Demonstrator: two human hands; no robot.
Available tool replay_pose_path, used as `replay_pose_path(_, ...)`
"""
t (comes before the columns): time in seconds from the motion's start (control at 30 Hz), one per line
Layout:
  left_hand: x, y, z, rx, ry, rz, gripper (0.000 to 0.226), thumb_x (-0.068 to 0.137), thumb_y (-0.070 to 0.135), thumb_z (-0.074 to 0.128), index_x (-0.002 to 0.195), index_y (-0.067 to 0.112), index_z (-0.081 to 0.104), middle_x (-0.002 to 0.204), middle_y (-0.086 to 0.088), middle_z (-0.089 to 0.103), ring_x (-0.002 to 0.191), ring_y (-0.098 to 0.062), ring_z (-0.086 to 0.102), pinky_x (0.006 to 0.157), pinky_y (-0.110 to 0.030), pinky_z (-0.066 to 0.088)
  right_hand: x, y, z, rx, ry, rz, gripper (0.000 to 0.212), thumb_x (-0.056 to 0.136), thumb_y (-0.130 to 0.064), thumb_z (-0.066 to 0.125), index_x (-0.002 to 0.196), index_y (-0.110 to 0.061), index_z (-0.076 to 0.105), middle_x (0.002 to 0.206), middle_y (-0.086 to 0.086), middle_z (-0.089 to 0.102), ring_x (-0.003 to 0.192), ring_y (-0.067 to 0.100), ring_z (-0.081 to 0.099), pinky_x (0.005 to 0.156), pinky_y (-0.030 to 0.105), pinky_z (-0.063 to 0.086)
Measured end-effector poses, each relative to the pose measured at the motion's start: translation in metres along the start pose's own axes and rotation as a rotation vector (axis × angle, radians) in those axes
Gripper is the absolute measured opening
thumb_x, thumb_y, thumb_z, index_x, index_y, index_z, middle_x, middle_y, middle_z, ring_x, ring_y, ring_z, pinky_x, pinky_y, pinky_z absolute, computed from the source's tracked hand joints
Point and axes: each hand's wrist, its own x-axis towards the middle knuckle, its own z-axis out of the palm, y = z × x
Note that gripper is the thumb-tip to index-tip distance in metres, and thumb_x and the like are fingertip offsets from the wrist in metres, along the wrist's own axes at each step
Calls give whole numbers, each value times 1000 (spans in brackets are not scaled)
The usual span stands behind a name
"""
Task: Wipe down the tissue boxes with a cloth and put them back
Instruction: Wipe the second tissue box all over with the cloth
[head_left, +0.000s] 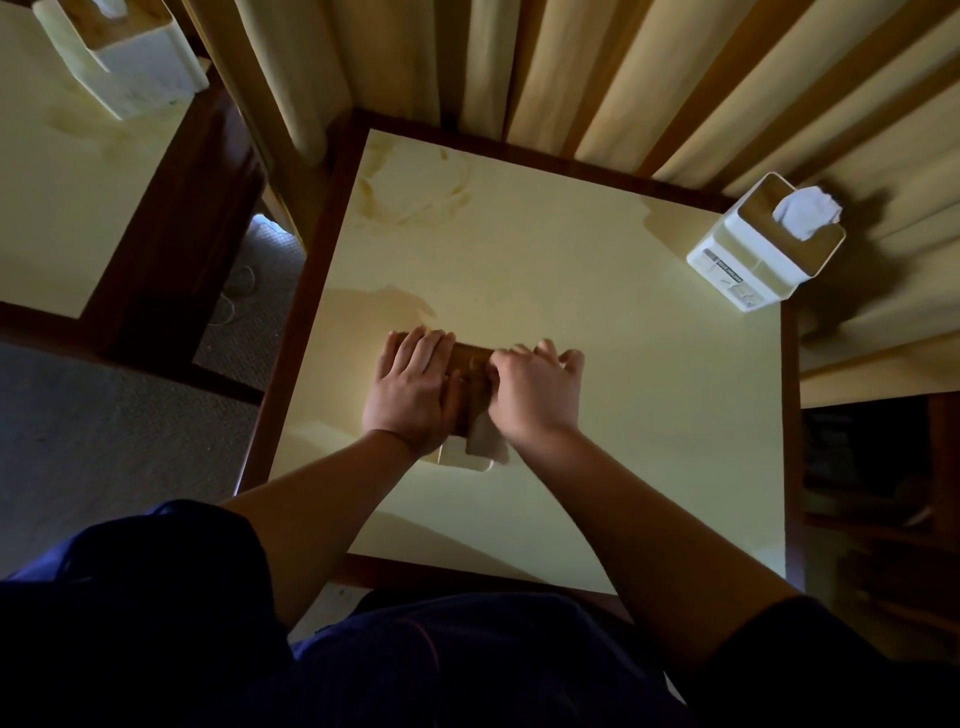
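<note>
My left hand (410, 387) lies flat and my right hand (535, 387) curls on the tissue box (470, 441) mid-desk (597, 322); another box (763, 249) stands at the desk's far right corner.

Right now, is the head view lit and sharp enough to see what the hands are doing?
Head view: the cream tabletop is evenly lit, the foreground clothing nearly black. Both hands cover the white wood-lidded tissue box, left hand flat, right hand with soft, slightly blurred fingertips. Wide-angle bending splays the beige curtains.
</note>
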Motion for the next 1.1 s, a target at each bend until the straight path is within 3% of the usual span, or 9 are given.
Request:
replay_pose_path(0.3,-1,-1,1,4,2,3,53,101,36,42,143,6,56,140,-11,59,137,-35,47,124,-54,25,5,5,4,10,22,-48,25,93,-11,55,110,-23,68,109,-4,68,117,28,53,94,43,33)
replay_pose_path(0.37,0,0,0,12,-26,-9,54,102,37,40,144,7,54,141,-11,58,138,-35,46,125,-54,23,-10,5,14,35,33,-97,18,91,-12,57,103,-21,67,107,-1,67,113,31,55,93,44,32)
replay_pose_path(0.47,0,1,-1,22,-59,-18,55,103,39,36,146,8,53,144,-11,57,140,-34,44,125,-54,21,-36,7,32,40,135,-171,5,87,-18,66,84,-19,63,87,2,66,91,33,61,82,43,34)
replay_pose_path(0.63,-1,0,1,40,-20,1,53,103,36,40,143,6,55,140,-12,59,137,-35,47,123,-55,26,-64,8,38,72,287,-292,27,83,-29,40,71,-17,61,73,3,62,73,31,61,71,40,44)
replay_pose_path(0.7,-1,1,0,36,-29,-1,54,103,37,38,144,6,55,141,-12,59,138,-35,47,124,-55,25,-62,9,36,54,275,-311,27,83,-30,41,71,-19,61,73,1,63,76,31,61,74,40,42)
replay_pose_path(0.87,0,1,-1,27,-64,-19,55,103,39,38,147,9,53,145,-11,57,142,-33,43,126,-54,21,-40,20,35,-47,239,-266,15,84,-18,71,73,-22,62,74,-6,63,88,29,58,81,41,29)
replay_pose_path(0.97,1,1,-1,29,-53,-17,54,102,38,42,146,8,53,144,-11,57,141,-33,44,125,-54,22,-23,18,29,-11,210,-192,7,83,-16,68,81,-22,67,83,-6,66,96,31,58,85,43,28)
replay_pose_path(1.1,0,-1,2,19,0,7,53,100,36,47,143,6,56,139,-12,59,136,-35,47,123,-55,26,5,15,13,-16,88,-99,28,90,-12,60,108,-27,74,109,-9,72,122,31,52,100,46,22)
